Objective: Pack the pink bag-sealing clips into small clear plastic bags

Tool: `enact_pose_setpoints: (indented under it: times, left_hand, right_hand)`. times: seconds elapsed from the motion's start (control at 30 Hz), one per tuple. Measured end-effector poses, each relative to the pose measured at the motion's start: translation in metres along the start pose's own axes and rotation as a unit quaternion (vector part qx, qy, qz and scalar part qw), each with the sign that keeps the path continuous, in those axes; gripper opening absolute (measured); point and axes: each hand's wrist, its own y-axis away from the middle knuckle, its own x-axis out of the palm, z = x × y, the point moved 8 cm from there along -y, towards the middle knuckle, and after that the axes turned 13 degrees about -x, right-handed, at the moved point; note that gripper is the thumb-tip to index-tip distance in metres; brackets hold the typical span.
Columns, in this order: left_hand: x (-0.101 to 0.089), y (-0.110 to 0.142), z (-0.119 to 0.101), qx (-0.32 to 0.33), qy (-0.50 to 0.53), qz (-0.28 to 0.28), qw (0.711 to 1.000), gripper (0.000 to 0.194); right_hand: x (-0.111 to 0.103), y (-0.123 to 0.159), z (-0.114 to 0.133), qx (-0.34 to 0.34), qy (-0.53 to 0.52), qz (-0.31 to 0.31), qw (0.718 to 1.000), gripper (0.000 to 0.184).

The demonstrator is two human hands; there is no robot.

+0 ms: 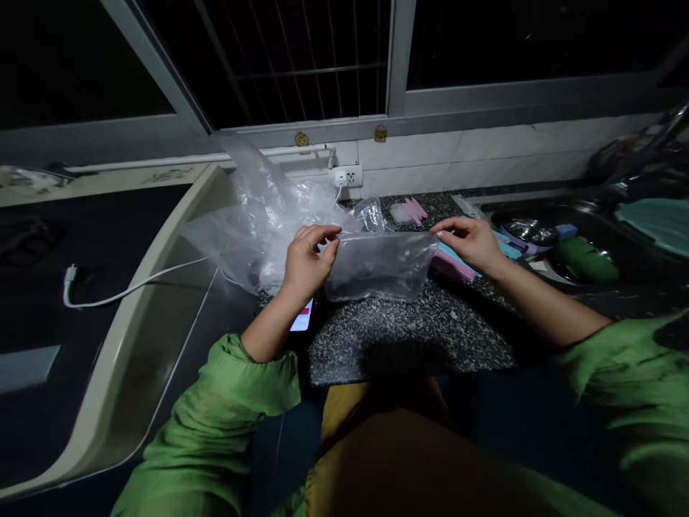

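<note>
A clear plastic bag hangs stretched between my two hands over the speckled granite counter. My left hand pinches the bag's top left corner, fingers closed on the film. At the top right corner my right hand pinches the same bag. A pile of crumpled clear plastic lies behind and left of my left hand. Pink and blue flat strips lie under my right hand, and more pink ones sit further back.
A phone lies on the counter edge below my left wrist. A white cable runs across the dark surface at left. A steel sink with a bowl and green item is at right. A wall socket sits behind.
</note>
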Motion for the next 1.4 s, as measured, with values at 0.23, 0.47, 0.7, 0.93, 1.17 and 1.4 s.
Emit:
enact_pose_setpoints:
  times: [0.23, 0.47, 0.7, 0.93, 1.17, 1.4]
  left_hand:
    - [-0.022, 0.037, -0.026, 0.088, -0.034, -0.043, 0.995, 0.016]
    - [0.002, 0.12, -0.017, 0.138, -0.05, 0.057, 0.988, 0.029]
    - [0.024, 0.178, 0.005, 0.103, -0.087, 0.125, 0.983, 0.018]
    - [0.042, 0.194, 0.02, 0.083, -0.107, 0.216, 0.967, 0.023]
    - [0.043, 0.194, 0.014, 0.083, -0.085, 0.239, 0.964, 0.029]
    - [0.061, 0.203, 0.001, 0.155, -0.132, 0.275, 0.94, 0.046]
  right_hand:
    - [-0.017, 0.014, 0.043, -0.153, 0.072, -0.045, 0.985, 0.012]
    - [0.007, 0.082, 0.056, -0.227, 0.093, 0.033, 0.969, 0.016]
    - [0.036, 0.138, 0.05, -0.227, 0.1, 0.127, 0.96, 0.018]
    - [0.048, 0.166, 0.042, -0.206, 0.129, 0.222, 0.944, 0.019]
    - [0.047, 0.133, 0.032, -0.185, 0.09, 0.189, 0.96, 0.026]
    - [0.118, 0.096, 0.017, -0.232, 0.161, 0.293, 0.913, 0.032]
